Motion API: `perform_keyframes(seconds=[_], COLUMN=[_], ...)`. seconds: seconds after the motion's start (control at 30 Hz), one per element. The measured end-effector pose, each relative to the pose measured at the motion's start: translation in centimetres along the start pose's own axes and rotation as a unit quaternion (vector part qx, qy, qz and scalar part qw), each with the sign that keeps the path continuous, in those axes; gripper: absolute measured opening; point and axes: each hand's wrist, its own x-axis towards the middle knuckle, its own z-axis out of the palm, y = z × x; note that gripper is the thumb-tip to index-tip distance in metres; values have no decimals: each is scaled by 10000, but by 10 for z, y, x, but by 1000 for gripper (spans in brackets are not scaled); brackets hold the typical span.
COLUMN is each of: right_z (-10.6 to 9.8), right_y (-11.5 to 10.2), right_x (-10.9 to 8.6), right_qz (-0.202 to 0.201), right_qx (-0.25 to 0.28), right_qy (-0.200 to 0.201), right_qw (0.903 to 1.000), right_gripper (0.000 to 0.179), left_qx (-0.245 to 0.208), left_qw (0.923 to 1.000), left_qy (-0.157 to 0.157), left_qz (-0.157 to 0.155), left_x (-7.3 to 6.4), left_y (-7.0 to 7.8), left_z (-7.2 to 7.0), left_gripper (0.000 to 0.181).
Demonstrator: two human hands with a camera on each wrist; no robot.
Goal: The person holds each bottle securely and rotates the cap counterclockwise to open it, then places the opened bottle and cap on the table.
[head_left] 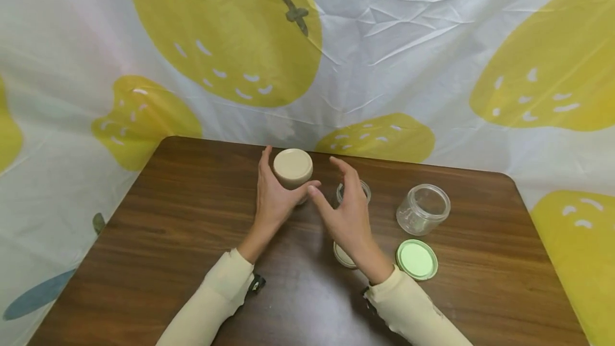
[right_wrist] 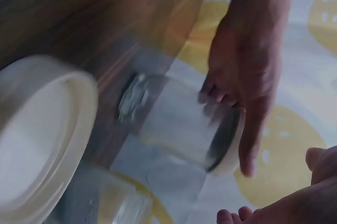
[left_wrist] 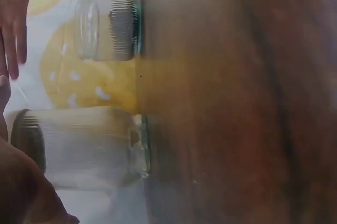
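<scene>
A clear glass jar (left_wrist: 84,145) with a beige lid (head_left: 293,164) stands upright at the back of the table. My left hand (head_left: 276,196) grips it near the top, thumb on the near side and fingers round the far side, as the right wrist view shows. Just to the right, my right hand (head_left: 351,212) is raised with thumb and fingers spread and nothing between them. Its thumb tip comes near the left thumb. Behind the right hand a small ribbed clear jar (left_wrist: 124,26), lidless, is partly hidden.
On the right of the wooden table (head_left: 192,239) stands a wide lidless clear jar (head_left: 423,210), with a green lid (head_left: 417,259) lying in front of it. Another beige lid (right_wrist: 81,108) lies partly under my right forearm. A fruit-patterned cloth (head_left: 384,68) hangs behind the table.
</scene>
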Motion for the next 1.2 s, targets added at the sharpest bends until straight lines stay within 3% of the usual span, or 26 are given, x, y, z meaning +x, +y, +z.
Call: perform_keyframes(seconds=[0.23, 0.4, 0.57, 0.67, 0.8, 1.03, 1.2], right_z=[31, 49, 64, 70, 72, 70, 66], right_y=[-1, -1, -1, -2, 0, 6, 5], right_x=[22, 30, 33, 35, 34, 32, 29], right_qz=[202, 828, 1367, 1532, 1675, 1826, 1856], right_qx=[243, 188, 225, 193, 288, 894, 1324], right_qy=[-187, -437, -338, -287, -253, -150, -20], right_qw=[9993, 9954, 9898, 9876, 9851, 9790, 9737], right_gripper=[84, 97, 104, 104, 99, 94, 90], left_qx=[-331, -924, -1221, -1161, -1035, -894, -659], left_qw=[9972, 9910, 9879, 9880, 9880, 9892, 9933], left_qy=[-437, -569, -533, -563, -670, -690, -598], left_qz=[-513, -783, -794, -848, -925, -933, -736], left_x=[3, 5, 2, 2, 2, 2, -2], left_y=[-6, -7, -10, -13, -13, -11, -5], left_z=[-2, 0, 2, 2, 2, 4, 5], left_gripper=[128, 110, 81, 71, 72, 75, 75])
